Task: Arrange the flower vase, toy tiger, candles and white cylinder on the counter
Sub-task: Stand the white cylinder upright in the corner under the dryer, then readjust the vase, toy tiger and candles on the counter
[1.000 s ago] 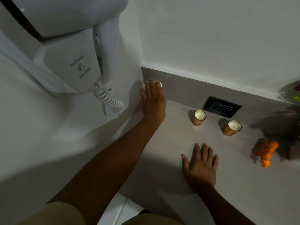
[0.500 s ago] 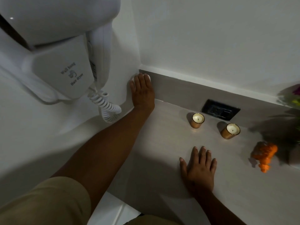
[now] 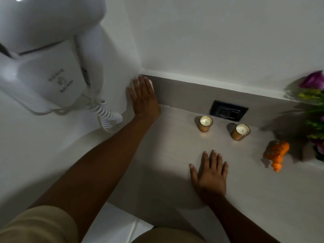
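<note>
Placing the white cylinder in the back-left corner of the pale grey desk (image 3: 175, 172).

We see the left hand (image 3: 142, 97) laid flat, fingers together, over the small white plastic cylinder (image 3: 151, 83), which shows only as a sliver against the wall; whether it is gripped we cannot tell. The right hand (image 3: 210, 174) rests spread and empty on the desk. Two gold glass candles (image 3: 205, 123) stand near the orange toy tiger (image 3: 277, 153) and the flower vase (image 3: 315, 109). We judge the cylinder light, rigid and smooth, best taken around its sides.
</note>
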